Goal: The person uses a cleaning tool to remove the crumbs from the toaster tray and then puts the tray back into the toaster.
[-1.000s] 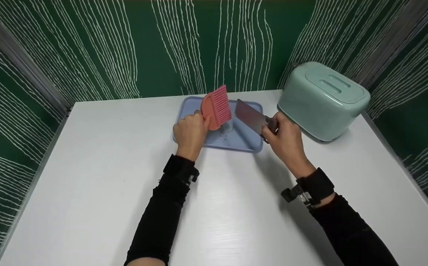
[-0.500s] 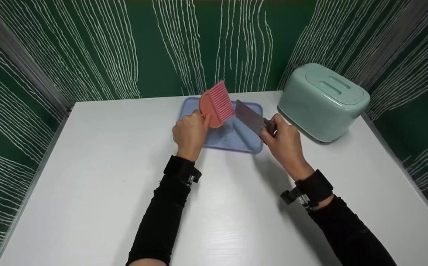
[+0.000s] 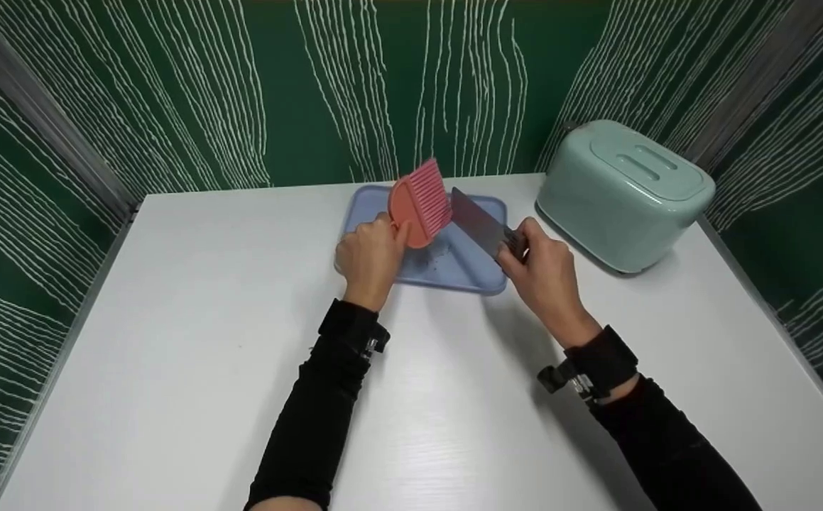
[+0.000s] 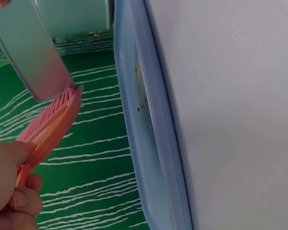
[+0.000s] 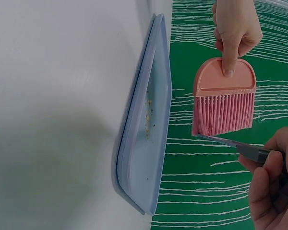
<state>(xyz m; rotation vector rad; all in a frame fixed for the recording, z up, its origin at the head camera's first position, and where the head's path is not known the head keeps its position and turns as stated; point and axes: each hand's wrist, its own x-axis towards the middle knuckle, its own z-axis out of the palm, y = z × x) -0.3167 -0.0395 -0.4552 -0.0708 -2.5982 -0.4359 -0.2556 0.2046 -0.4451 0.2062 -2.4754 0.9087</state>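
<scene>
Brush (image 3: 418,206), gripped by the left hand (image 3: 370,254) mid-frame, points its bristles (image 3: 433,196) right and slightly up, touching the scraper (image 3: 478,221), whose long axis slants upper-left from the closed right hand (image 3: 543,273), above the blue tray (image 3: 478,273).

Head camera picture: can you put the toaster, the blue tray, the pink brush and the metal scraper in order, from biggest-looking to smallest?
1. Toaster
2. Blue tray, though partly covered
3. Pink brush and metal scraper: too alike to rank, and fingers cover part of the scraper's handle.
</scene>
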